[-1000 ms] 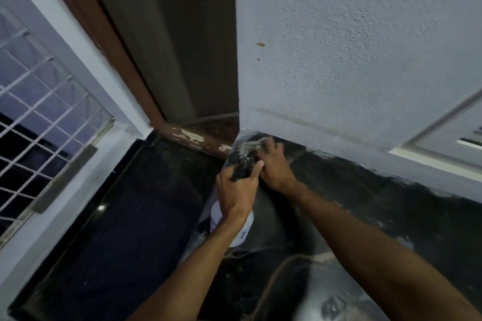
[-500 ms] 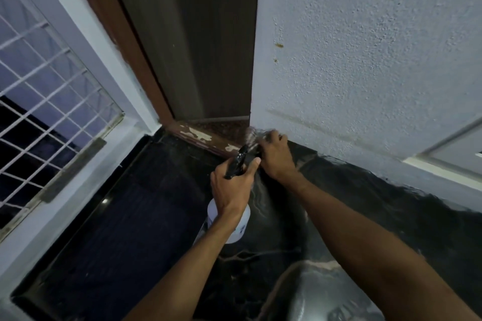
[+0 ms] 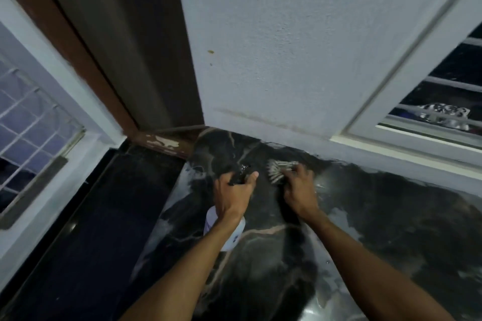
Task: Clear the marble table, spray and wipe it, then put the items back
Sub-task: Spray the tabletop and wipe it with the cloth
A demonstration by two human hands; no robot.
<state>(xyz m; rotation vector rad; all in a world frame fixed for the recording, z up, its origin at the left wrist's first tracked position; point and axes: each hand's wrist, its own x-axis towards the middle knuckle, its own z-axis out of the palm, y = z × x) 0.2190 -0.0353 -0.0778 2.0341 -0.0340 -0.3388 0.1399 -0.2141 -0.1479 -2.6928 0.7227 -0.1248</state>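
Gripping one white spray bottle (image 3: 226, 233) by its black trigger head, the left hand (image 3: 234, 197) holds it over the dark marble counter (image 3: 391, 216) near the back corner. Just beside it, the right hand (image 3: 300, 191) presses one crumpled pale cloth (image 3: 279, 171) onto the counter, fingers curled into it. A small mark on the bottle is too small to read.

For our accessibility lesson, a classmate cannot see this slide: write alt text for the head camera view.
A person's left hand grips a spray bottle while the right hand holds a cloth against a black marble table, in its far corner beside a pale wall.
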